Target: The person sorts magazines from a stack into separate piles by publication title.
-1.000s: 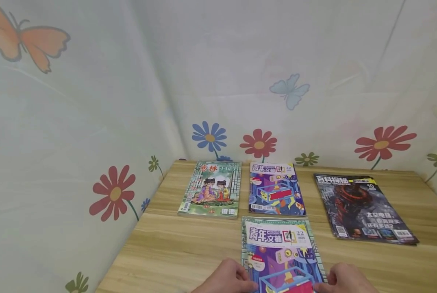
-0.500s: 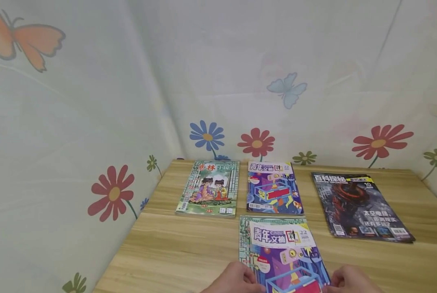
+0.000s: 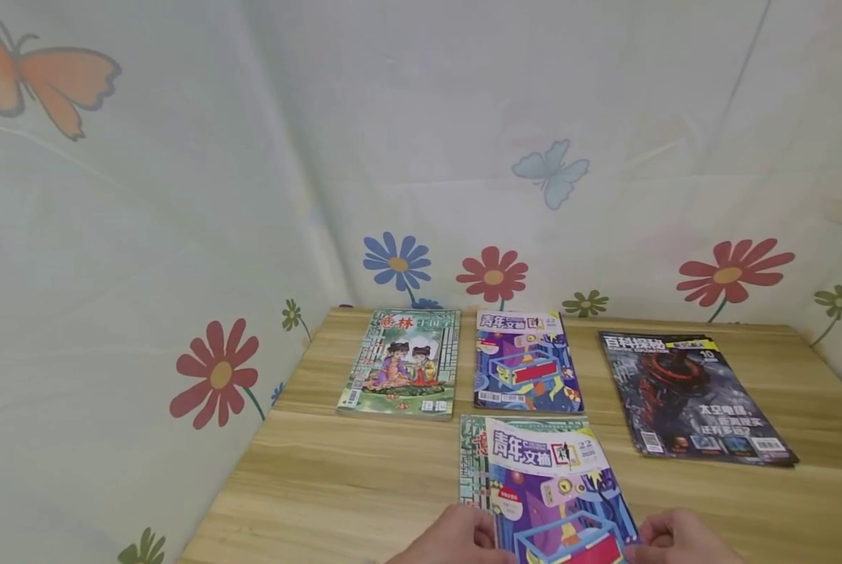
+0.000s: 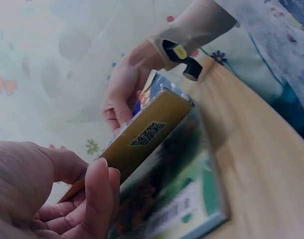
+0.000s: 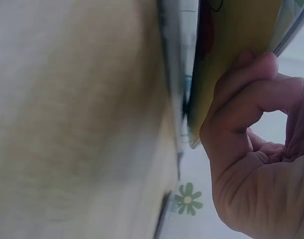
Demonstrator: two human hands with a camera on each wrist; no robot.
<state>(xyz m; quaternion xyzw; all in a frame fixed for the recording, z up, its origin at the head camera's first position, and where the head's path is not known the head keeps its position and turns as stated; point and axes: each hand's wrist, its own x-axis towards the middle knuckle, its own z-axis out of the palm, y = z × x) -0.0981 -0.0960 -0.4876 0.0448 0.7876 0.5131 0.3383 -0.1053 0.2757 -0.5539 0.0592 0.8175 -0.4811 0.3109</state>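
At the front edge of the head view, a purple magazine (image 3: 554, 493) is held by its two sides. My left hand (image 3: 456, 539) pinches its left side and my right hand (image 3: 681, 540) pinches its right side. Its yellow back cover (image 4: 142, 134) shows in the left wrist view, tilted up off a green magazine (image 3: 473, 470) that lies under it on the table. In the right wrist view, my right hand's fingers (image 5: 236, 99) bend against the yellow underside. The lower part of the purple magazine is out of the head view.
Behind lie a green magazine with two cartoon figures (image 3: 410, 368), a second purple magazine (image 3: 526, 368) and a dark magazine stack (image 3: 702, 407) at the right. The wooden table (image 3: 322, 486) meets a flowered cloth wall (image 3: 421, 157) at the back and left.
The purple magazine has shifted to the right and lifted off the green one below, uncovering more of its left side. Both hands have moved right with it.
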